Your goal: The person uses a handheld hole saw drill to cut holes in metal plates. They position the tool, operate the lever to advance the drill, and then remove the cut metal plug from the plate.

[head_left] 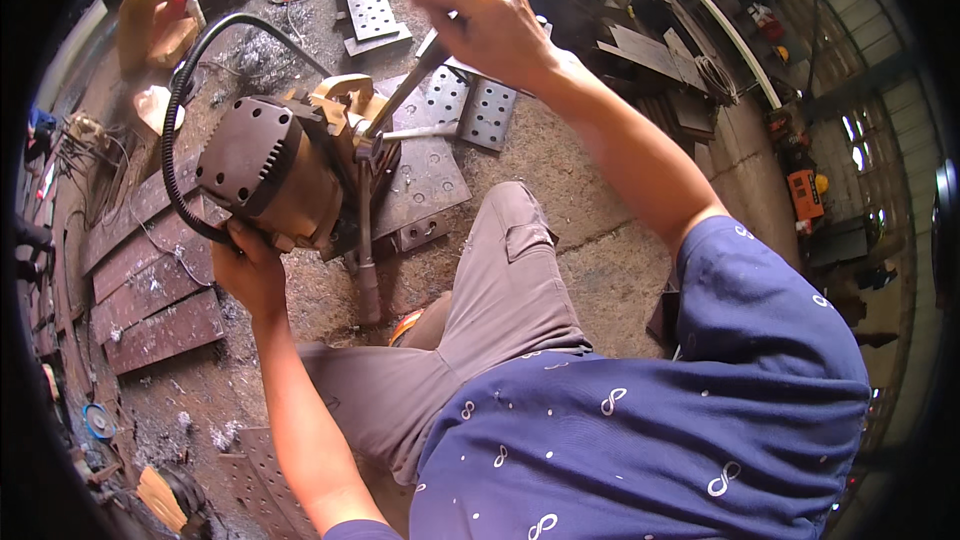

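Left of the frame's centre, the machine is touched low by the left hand, likely for steadiness, its grip unclear, while the right hand clasps a lever, presumably for leverage.

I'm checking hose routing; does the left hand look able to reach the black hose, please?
Probably yes: the black hose has its lower end beside the left hand, with nothing visible between.
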Available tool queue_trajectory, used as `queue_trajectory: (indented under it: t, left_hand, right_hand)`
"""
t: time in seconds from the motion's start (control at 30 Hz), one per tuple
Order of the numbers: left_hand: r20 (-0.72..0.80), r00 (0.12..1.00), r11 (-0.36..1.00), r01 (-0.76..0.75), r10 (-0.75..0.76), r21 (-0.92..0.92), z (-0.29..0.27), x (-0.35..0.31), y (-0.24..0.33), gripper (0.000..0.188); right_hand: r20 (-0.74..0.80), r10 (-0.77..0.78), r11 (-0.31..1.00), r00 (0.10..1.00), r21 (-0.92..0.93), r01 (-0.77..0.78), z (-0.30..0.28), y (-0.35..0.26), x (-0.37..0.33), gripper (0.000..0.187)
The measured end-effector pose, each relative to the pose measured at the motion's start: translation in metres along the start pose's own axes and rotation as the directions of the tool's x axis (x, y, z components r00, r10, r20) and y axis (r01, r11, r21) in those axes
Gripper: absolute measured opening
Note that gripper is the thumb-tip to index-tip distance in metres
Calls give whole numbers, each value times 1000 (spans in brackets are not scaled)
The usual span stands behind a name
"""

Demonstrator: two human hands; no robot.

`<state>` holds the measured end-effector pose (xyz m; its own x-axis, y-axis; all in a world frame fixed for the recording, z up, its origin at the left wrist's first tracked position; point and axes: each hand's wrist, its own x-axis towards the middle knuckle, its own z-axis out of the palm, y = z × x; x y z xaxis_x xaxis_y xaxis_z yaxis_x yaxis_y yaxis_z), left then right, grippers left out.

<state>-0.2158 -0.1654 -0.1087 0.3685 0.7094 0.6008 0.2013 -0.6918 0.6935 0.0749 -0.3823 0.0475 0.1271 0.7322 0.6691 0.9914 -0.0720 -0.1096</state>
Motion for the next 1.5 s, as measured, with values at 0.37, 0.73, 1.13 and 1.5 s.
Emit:
queue_trajectory:
  t: [0.37, 0.73, 1.13, 1.5]
  left_hand:
    - [-68, 994, 997, 82, -83, -9, -6, 18, 26, 47]
    - [-43, 991, 991, 126, -128, -53, -11, 23, 25, 56]
    - [-91, 994, 998, 51, -55, -47, 2, 13, 32, 48]
    - [11, 967, 966, 255, -255, -28, -2, 61, -42, 54]
  right_hand:
    - [252, 465, 883, 849, -57, -467, 185, 30, -180, 82]
    - [631, 581, 544, 514, 168, -822, 217, -13, -188, 88]
    - [450, 421, 906, 787, -171, -387, 155, 117, -136, 20]
    - [409, 541, 823, 735, -436, -364, 73, 25, -131, 12]
